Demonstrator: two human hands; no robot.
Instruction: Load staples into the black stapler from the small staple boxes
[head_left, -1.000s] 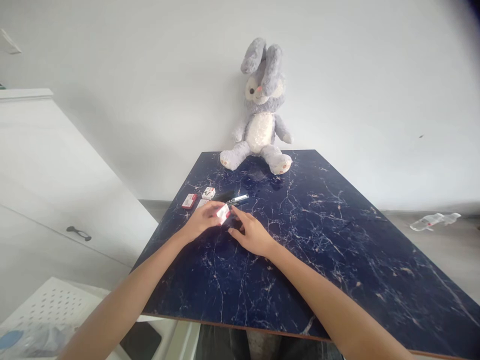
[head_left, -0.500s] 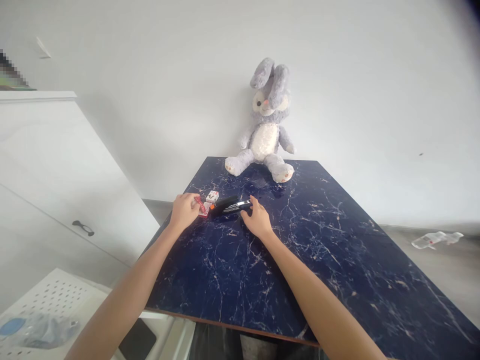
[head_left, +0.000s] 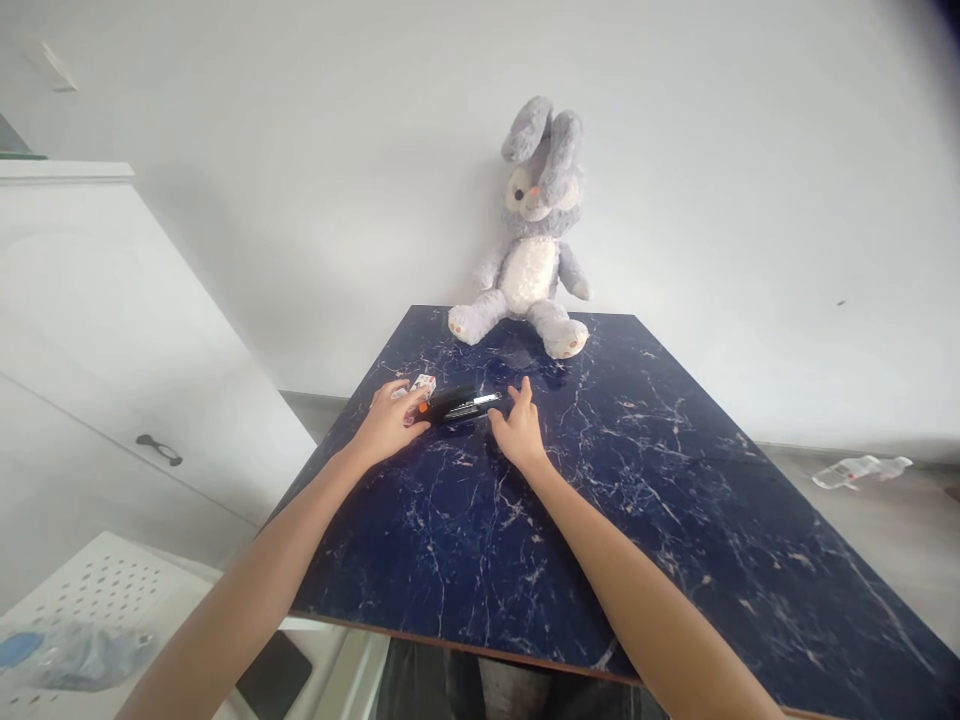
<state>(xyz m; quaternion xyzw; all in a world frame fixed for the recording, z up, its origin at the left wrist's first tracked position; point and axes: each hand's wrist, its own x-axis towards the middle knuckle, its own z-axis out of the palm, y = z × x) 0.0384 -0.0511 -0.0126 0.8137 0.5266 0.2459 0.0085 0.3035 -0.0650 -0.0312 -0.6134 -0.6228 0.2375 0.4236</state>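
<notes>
A black stapler [head_left: 457, 404] with a silver strip and an orange patch at its left end lies on the dark blue marbled table [head_left: 450, 540]. My left hand [head_left: 390, 418] is at that left end, thumb and fingers apart on either side of it; whether they touch it I cannot tell. Behind these fingers a small white and red box [head_left: 425, 382] shows, and a reddish item beneath the hand is mostly hidden. Just off the stapler's right end, my right hand [head_left: 519, 428] has its fingers spread and holds nothing.
A grey plush rabbit [head_left: 529, 270] sits at the table's back edge against the wall. To the left stand a white cabinet [head_left: 150, 330] and a perforated white surface [head_left: 112, 580] bearing a clear plastic bottle [head_left: 90, 655]. Clear plastic [head_left: 859, 470] lies on the floor at right.
My left hand has let go of the red item and shifted right to the stapler's orange end, fingers opening. My right hand's fingers have drawn back from the stapler's right end and spread.
</notes>
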